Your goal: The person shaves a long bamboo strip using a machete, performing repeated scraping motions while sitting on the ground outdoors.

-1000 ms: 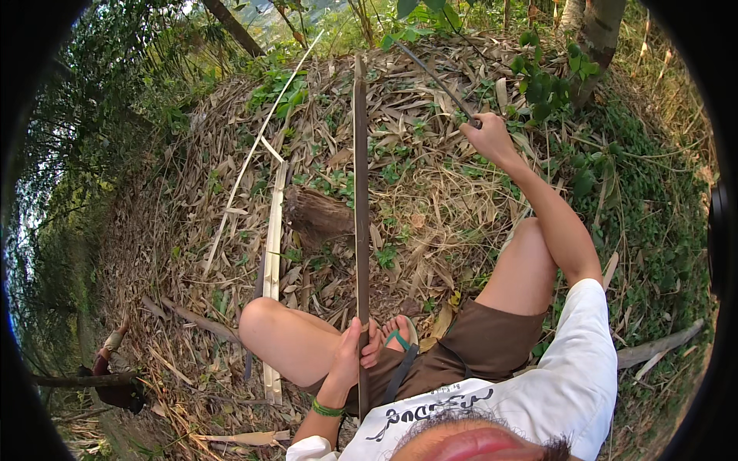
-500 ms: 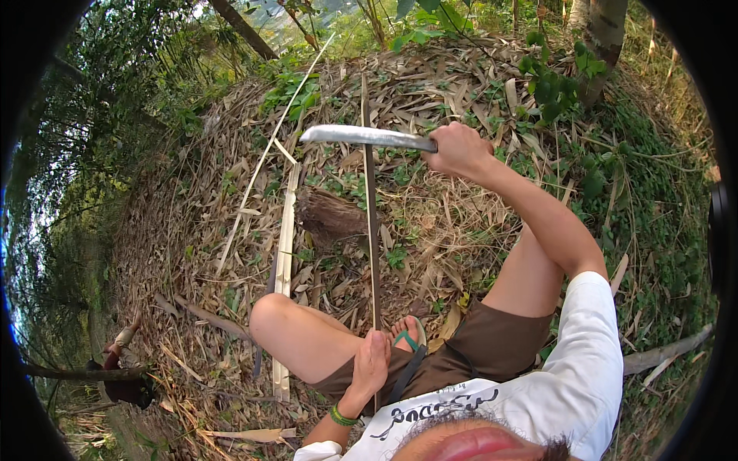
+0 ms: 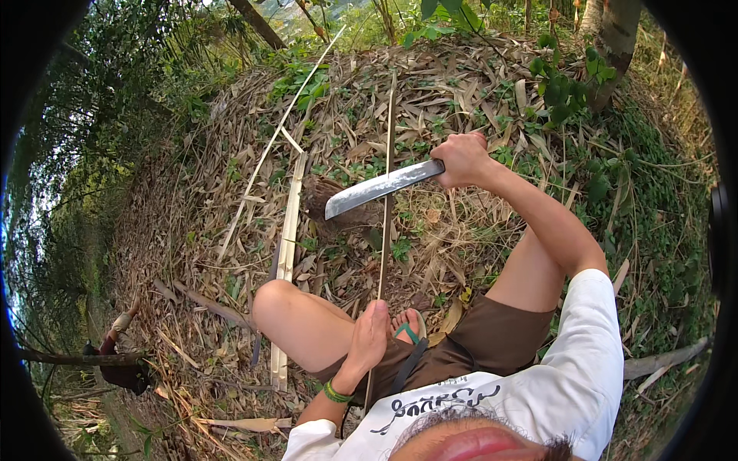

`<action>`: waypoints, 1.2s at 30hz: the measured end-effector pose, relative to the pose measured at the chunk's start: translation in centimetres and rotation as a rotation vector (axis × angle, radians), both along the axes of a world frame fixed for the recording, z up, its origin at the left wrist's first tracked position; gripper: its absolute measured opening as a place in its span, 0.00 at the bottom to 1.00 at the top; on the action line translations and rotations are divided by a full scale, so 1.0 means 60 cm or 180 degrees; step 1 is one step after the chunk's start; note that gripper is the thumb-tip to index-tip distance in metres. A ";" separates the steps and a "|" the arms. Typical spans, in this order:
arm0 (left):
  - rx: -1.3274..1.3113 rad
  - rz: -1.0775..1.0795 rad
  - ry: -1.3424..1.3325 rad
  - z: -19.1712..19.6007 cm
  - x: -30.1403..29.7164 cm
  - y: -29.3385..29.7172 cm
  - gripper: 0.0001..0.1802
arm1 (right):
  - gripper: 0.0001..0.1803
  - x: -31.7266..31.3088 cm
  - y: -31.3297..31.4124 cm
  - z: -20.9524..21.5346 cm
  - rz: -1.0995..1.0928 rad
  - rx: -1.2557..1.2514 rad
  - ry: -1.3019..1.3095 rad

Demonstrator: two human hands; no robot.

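My right hand point(image 3: 463, 160) is wrapped round the handle of a machete point(image 3: 378, 189), its broad blade pointing left and slightly toward me. The blade crosses a long, narrow strip of split bamboo or wood point(image 3: 385, 250); whether it cuts into the strip cannot be told. Closed round the strip's near part is my left hand point(image 3: 367, 338), close to my lap. From there the strip runs away from me between my knees. Beyond my left knee lies a bundle of pale split strips point(image 3: 289, 230).
A short log point(image 3: 338, 207) lies under the blade tip. Another thin pale strip point(image 3: 261, 165) stretches across dry leaves at the far left. A tree trunk point(image 3: 615, 54) stands at far right, a branch point(image 3: 669, 358) lies at right. Another person point(image 3: 123, 369) is at the left edge.
The machete has come nearer to me, its tip now tilted toward me and its flat face showing more. The strip's far end has shifted right, and my left hand slid slightly forward.
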State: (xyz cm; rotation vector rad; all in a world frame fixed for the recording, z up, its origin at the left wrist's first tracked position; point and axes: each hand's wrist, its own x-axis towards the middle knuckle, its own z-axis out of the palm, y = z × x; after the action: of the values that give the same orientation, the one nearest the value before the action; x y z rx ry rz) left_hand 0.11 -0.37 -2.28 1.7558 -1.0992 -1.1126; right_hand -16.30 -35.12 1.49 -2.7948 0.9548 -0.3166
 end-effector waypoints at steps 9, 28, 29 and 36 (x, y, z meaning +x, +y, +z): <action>-0.0035 0.0069 -0.0177 0.013 -0.007 0.000 0.29 | 0.16 0.040 0.072 -0.003 0.0554 0.0011 0.0251; 0.0076 -0.0318 0.0234 0.027 0.007 0.099 0.32 | 0.25 -0.158 -0.298 -0.131 -0.2928 0.0760 -0.0270; -0.0074 -0.0275 0.0298 0.036 0.008 0.112 0.32 | 0.26 -0.179 -0.285 -0.163 -0.3047 0.0770 -0.0504; -0.0159 -0.0405 0.1829 0.025 0.053 0.035 0.31 | 0.26 -0.382 -0.304 -0.278 -0.3067 0.0731 0.0699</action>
State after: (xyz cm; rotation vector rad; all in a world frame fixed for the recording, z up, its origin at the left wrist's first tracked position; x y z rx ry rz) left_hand 3.28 1.75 -0.81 1.2179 -0.8729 -1.5285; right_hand -39.23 -53.33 -15.18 -1.9964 2.1732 0.0047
